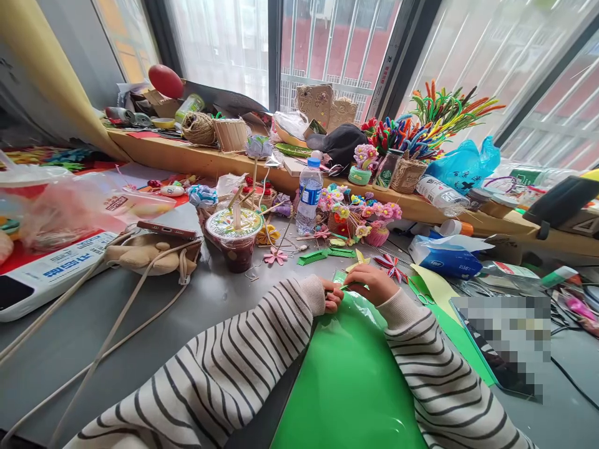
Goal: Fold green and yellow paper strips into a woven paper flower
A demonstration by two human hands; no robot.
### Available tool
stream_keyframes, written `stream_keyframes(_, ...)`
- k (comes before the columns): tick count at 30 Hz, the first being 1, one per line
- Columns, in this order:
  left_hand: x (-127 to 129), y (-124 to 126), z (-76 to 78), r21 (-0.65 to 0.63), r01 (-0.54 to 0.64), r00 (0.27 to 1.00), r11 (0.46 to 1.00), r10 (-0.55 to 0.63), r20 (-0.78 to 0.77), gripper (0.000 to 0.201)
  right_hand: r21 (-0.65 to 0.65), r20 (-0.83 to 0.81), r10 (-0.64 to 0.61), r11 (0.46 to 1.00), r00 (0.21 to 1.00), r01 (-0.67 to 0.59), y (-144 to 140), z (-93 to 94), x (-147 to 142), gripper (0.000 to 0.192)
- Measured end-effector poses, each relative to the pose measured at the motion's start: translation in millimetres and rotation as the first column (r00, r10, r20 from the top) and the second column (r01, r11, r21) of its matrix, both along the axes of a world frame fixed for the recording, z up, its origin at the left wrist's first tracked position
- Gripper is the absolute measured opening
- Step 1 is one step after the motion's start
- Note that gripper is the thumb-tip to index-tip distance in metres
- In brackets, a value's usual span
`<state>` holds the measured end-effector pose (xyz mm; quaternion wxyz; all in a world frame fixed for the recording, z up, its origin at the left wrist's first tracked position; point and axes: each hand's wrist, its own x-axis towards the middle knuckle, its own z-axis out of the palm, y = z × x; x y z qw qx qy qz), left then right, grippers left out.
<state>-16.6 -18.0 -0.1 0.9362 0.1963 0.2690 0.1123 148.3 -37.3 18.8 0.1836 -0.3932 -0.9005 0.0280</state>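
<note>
My left hand (332,295) and my right hand (373,284) meet above the far end of a glossy green sheet (349,374). Between their fingertips is a thin green paper strip (345,287), pinched from both sides; most of it is hidden by the fingers. The sheet has a shiny, plastic-like surface and stretches toward me between my striped sleeves. Just beyond my hands lie folded green paper pieces (312,256). A red-and-white striped bow-like piece (390,267) rests past my right hand, and green-handled scissors (425,299) lie to its right.
A lidded drink cup (235,249) and a water bottle (309,198) stand beyond my hands. Handmade flowers (379,215) crowd the table's back. At left is a beige pouch (150,254) with long straps; at right, a blue tissue pack (444,255) and a tablet (503,349).
</note>
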Motion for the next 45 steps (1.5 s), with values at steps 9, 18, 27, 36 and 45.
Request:
stream_keyframes(9, 1.5, 7.4, 2.7, 0.165, 0.107, 0.973, 0.98, -0.069, -0.219, 0.023, -0.083, -0.038, -0.01, 0.997, 0.999, 0.007, 0.0, -1.0, 0.1, 0.015)
stream_keyframes(18, 11.3, 7.0, 5.3, 0.508, 0.09, 0.92, 0.857, 0.124, -0.372, 0.025, -0.056, -0.098, -0.038, 0.998, 0.994, 0.032, 6.2, -8.5, 5.7, 0.01)
stream_keyframes(27, 6.9, 1.8, 12.6, 0.972, 0.159, 0.844, 0.175, 0.486, -0.225, 0.017, -0.042, -0.073, -0.119, 0.992, 0.99, 0.116, 6.0, -10.9, 8.1, 0.007)
stream_keyframes(36, 7.7, 4.5, 19.1, 0.652, 0.703, 0.677, -0.283, 0.545, -0.494, 0.008, 0.105, -0.061, -0.132, 0.985, 0.989, 0.138, 4.5, -13.2, 0.7, 0.01)
stream_keyframes(45, 0.8, 4.3, 31.8, 0.595, 0.785, 0.6, -0.172, 0.451, -0.661, 0.025, 0.304, -0.066, -0.089, 0.947, 0.994, 0.105, -1.5, -1.9, -5.4, 0.015)
